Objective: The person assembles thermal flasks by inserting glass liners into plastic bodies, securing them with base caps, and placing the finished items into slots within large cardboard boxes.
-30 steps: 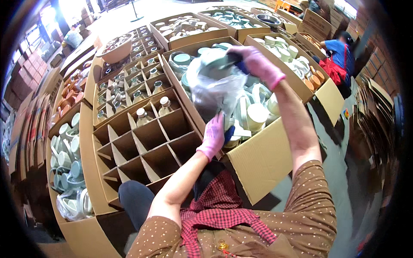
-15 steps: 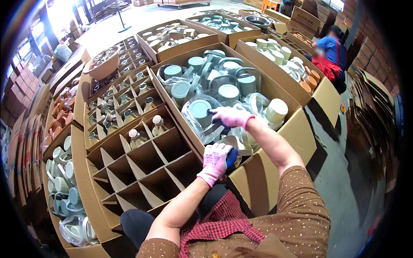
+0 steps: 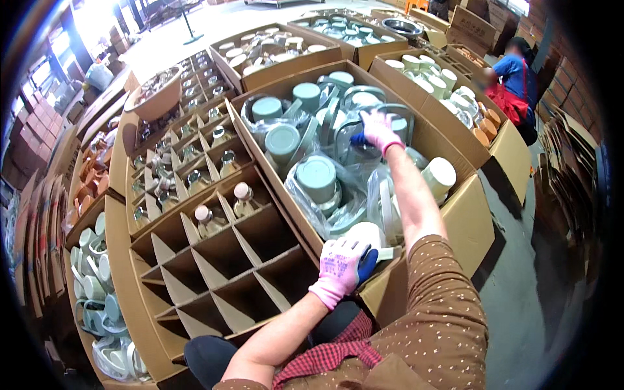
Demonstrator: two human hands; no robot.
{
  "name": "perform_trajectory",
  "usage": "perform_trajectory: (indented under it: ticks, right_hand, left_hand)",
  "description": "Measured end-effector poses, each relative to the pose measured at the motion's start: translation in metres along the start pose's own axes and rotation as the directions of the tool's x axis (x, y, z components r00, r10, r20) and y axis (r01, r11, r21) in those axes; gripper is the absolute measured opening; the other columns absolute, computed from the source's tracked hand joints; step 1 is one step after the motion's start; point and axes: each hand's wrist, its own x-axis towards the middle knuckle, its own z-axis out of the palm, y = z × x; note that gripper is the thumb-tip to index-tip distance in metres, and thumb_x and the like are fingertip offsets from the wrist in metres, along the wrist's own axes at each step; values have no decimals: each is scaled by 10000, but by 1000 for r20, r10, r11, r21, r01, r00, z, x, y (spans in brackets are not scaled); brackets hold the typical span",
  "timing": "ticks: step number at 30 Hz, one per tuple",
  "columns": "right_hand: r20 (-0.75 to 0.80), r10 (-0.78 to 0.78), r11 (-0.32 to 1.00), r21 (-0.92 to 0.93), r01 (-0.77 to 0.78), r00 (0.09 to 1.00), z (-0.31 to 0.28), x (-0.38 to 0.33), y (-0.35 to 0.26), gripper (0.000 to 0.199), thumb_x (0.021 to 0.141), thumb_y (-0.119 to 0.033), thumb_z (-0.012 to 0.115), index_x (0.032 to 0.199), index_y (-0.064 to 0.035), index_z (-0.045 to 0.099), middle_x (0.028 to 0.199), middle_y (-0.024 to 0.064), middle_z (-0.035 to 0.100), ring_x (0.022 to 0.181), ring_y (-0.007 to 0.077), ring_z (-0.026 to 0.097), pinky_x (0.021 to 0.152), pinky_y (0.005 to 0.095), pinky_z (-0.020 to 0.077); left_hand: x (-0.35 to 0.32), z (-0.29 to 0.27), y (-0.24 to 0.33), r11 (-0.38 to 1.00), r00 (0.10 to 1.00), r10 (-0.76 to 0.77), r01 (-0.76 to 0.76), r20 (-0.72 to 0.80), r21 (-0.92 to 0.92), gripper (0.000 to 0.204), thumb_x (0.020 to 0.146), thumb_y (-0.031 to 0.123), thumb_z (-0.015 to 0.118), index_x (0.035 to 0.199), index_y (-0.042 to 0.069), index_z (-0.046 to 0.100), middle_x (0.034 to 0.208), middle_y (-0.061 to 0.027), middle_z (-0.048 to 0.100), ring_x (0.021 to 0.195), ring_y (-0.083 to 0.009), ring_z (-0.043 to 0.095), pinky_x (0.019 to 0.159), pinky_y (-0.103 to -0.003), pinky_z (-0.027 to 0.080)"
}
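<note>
My left hand (image 3: 339,265), in a pink and white glove with blue palm, is closed on a white lid (image 3: 364,235) at the near edge of a large carton (image 3: 478,227). The lid's pale handle strip sticks out to the right of my thumb. Over the middle of that carton reaches my right hand (image 3: 380,130), gloved alike, fingers apart above teal handled lids. Contact there is hard to see. Teal lids (image 3: 283,139) and clear plastic bags (image 3: 354,179) fill the carton. A white cylindrical lid (image 3: 439,174) lies near its right side.
Left of the lids, a divided carton (image 3: 224,273) holds two clear bottles with pale pink caps (image 3: 242,192). Bottles fill another divided carton behind. A beige basin (image 3: 156,97) sits on cartons. At far right a person in blue (image 3: 513,75) works beside flattened cardboard (image 3: 572,175).
My right hand has moved away from the near teal lid, farther into the carton. My left hand has shifted slightly right, and the white lid beside it shows more fully.
</note>
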Motion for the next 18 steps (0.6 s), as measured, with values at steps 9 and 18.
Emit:
perform_trajectory:
  ticks: [9, 18]
  right_hand:
    - [22, -140, 990, -28, 141, 990, -5, -93, 11, 328, 886, -328, 662, 1141, -129, 715, 1214, 171, 676, 1116, 349, 659, 970, 445, 512]
    - [-589, -204, 927, 140, 348, 782, -243, -274, 64, 387, 803, -418, 775, 962, -67, 737, 856, 214, 689, 748, 319, 708, 681, 403, 528]
  left_hand:
    - [1, 4, 2, 1000, 1000, -22, 22, -20, 18, 221, 883, 341, 655, 982, 157, 726, 988, -63, 699, 879, -257, 651, 797, -408, 454]
    - [-8, 9, -3, 996, 1000, -22, 22, 3, 88, 220, 915, 304, 622, 1037, 145, 713, 1025, -90, 715, 997, -280, 663, 893, -414, 463]
